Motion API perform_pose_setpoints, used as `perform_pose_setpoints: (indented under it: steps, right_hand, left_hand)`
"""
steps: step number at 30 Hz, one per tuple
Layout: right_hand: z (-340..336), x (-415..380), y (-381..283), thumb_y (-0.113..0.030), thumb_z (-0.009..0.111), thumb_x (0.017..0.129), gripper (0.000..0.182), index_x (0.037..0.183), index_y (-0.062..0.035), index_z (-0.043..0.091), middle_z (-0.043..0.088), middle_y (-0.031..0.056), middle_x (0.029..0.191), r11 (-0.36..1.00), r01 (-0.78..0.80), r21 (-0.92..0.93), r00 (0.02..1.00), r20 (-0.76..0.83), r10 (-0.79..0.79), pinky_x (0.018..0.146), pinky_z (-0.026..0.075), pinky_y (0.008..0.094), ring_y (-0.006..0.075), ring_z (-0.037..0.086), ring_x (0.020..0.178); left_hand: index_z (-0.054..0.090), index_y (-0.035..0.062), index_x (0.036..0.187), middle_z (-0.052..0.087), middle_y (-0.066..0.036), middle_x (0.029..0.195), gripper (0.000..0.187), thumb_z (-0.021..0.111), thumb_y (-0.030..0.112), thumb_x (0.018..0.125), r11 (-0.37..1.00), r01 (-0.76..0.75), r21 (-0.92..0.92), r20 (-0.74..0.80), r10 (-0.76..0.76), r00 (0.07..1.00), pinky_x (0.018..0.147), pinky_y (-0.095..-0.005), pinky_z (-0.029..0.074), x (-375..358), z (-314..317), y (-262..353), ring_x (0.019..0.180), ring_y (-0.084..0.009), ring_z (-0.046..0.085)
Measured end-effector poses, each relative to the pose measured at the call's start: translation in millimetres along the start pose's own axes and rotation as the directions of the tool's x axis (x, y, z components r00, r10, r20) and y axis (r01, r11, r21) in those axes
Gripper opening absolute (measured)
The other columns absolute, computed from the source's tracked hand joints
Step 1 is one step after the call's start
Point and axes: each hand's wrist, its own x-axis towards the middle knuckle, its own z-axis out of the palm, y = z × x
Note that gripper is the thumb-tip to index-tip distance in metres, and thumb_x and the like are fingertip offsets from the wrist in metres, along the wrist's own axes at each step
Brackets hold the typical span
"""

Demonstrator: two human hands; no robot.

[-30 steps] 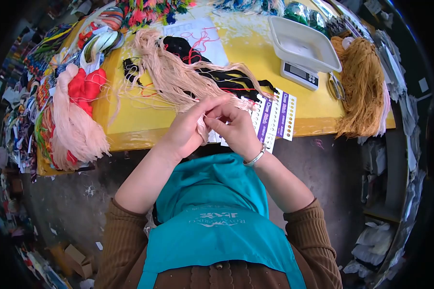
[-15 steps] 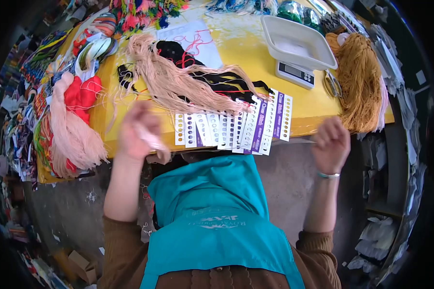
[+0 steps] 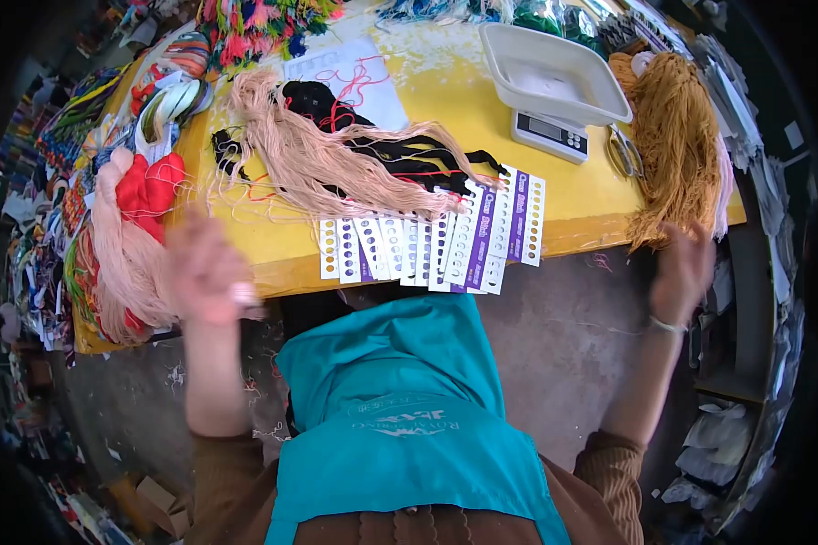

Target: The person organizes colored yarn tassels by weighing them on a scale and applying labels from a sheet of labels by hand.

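My left hand (image 3: 207, 272), smeared by motion, is closed in front of the table's left part, beside a pale pink skein (image 3: 127, 263). Something small and whitish shows at its palm side, too blurred to name. On the right, my right hand (image 3: 683, 272) has curled fingers just below a golden-brown skein (image 3: 677, 136); what they pinch is too small to make out. Between the hands, a peach skein (image 3: 309, 163) lies over black thread (image 3: 409, 150), and punched white-and-purple cards (image 3: 468, 241) fan out over the table's front edge.
A white tray (image 3: 554, 77) sits on a digital scale (image 3: 550, 136), with scissors (image 3: 624, 150) to its right. Red thread (image 3: 145, 195) and multicoloured skeins (image 3: 182, 91) lie at the left of the yellow table (image 3: 600, 209). Shelves with bags (image 3: 713, 445) stand at the right.
Both hands have moved apart: my left hand went left, towards the pale pink skein, and my right hand went right, up to the lower end of the golden-brown skein.
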Motion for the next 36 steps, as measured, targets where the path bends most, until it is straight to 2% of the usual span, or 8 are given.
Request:
perform_pose_setpoints:
  steps: [2, 6, 10, 11, 14, 18, 25, 36]
  right_hand:
    - [66.6, -27.0, 4.6, -0.004, 0.061, 0.088, 0.026, 0.114, -0.0039, 0.06, 0.07, 0.0015, 0.081, 0.934, 0.017, -0.356, 0.952, 0.29, 0.093, 0.047, 0.031, 0.0186, 0.001, 0.041, 0.053]
    - [151.8, -70.9, 57.9, -0.005, 0.062, 0.09, 0.008, 0.095, 0.001, 0.061, 0.071, 0.0062, 0.082, 0.983, -0.143, -0.116, 0.636, 0.75, 0.181, 0.052, 0.042, 0.0189, 0.0031, 0.055, 0.06]
    - [179.1, -85.7, 92.4, -0.007, 0.059, 0.092, 0.011, 0.093, 0.0039, 0.059, 0.068, 0.007, 0.077, 0.962, -0.178, -0.207, 0.62, 0.736, 0.274, 0.067, 0.05, 0.0224, 0.0104, 0.065, 0.073]
    - [179.0, -87.2, 88.9, -0.006, 0.059, 0.092, 0.01, 0.093, 0.004, 0.059, 0.068, 0.007, 0.078, 0.963, -0.172, -0.207, 0.622, 0.735, 0.269, 0.068, 0.051, 0.0225, 0.0104, 0.065, 0.073]
    - [175.4, -86.4, 88.1, -0.006, 0.058, 0.093, 0.01, 0.093, 0.004, 0.058, 0.068, 0.0072, 0.081, 0.964, -0.157, -0.214, 0.617, 0.741, 0.265, 0.07, 0.051, 0.0227, 0.0104, 0.065, 0.076]
    - [174.7, -86.2, 89.4, -0.007, 0.058, 0.094, 0.011, 0.094, 0.0036, 0.058, 0.069, 0.0072, 0.085, 0.973, -0.186, -0.136, 0.614, 0.757, 0.223, 0.073, 0.051, 0.0235, 0.0112, 0.066, 0.082]
    - [167.5, -80.2, 73.6, -0.005, 0.057, 0.093, 0.008, 0.096, 0.0035, 0.058, 0.07, 0.0103, 0.091, 0.901, -0.433, -0.027, 0.552, 0.783, 0.288, 0.071, 0.052, 0.023, 0.0114, 0.066, 0.083]
    - [167.8, -76.5, 77.4, -0.009, 0.061, 0.092, 0.011, 0.09, 0.0017, 0.059, 0.065, 0.003, 0.076, 0.934, -0.344, -0.092, 0.58, 0.761, 0.289, 0.057, 0.047, 0.0209, 0.0064, 0.06, 0.064]
  left_hand:
    - [0.059, 0.003, 0.118, 0.055, -0.001, 0.081, 0.033, 0.053, 0.026, 0.095, 0.967, 0.228, 0.111, -0.107, -0.217, 0.97, 0.034, -0.022, 0.027, 19.7, 1.2, -64.4, 0.042, -0.0042, 0.032]
    - [0.067, 0.0027, 0.107, 0.066, -0.006, 0.093, 0.032, 0.062, 0.03, 0.091, 0.697, 0.553, 0.456, -0.443, -0.362, 0.821, 0.035, -0.0196, 0.02, 53.3, 41.2, -145.5, 0.043, -0.0025, 0.037]
    - [0.059, 0.0006, 0.121, 0.057, -0.002, 0.062, 0.039, 0.056, 0.028, 0.094, 0.605, 0.614, 0.507, -0.549, -0.322, 0.771, 0.038, -0.0207, 0.027, 61.4, 23.8, -194.5, 0.046, -0.0061, 0.048]
    - [0.057, -0.0055, 0.121, 0.062, -0.012, 0.11, 0.038, 0.055, 0.023, 0.095, 0.564, 0.633, 0.53, -0.58, -0.304, 0.756, 0.044, -0.0206, 0.031, 61.8, 33.5, -196.3, 0.055, -0.0074, 0.052]
    - [0.055, -0.0046, 0.123, 0.061, -0.012, 0.113, 0.039, 0.055, 0.022, 0.095, 0.577, 0.659, 0.483, -0.617, -0.31, 0.723, 0.044, -0.0203, 0.031, 65.1, 39.7, -200.0, 0.058, -0.0091, 0.053]
    - [0.058, -0.0026, 0.12, 0.061, -0.008, 0.104, 0.032, 0.057, 0.015, 0.093, 0.663, 0.701, 0.262, -0.675, -0.393, 0.625, 0.043, -0.0192, 0.027, 79.6, 32.4, -197.5, 0.053, -0.0087, 0.046]
    - [0.058, -0.0017, 0.103, 0.059, -0.002, 0.08, 0.02, 0.062, 0.007, 0.086, 0.383, 0.608, 0.695, -0.598, -0.161, 0.785, 0.041, -0.0207, 0.028, 86.2, 19.6, -226.4, 0.053, -0.0034, 0.043]
    - [0.055, -0.0021, 0.106, 0.058, -0.004, 0.078, 0.027, 0.063, 0.001, 0.081, 0.524, 0.658, 0.541, -0.647, -0.241, 0.723, 0.041, -0.0208, 0.028, 75.7, 23.0, -212.3, 0.052, -0.0053, 0.044]
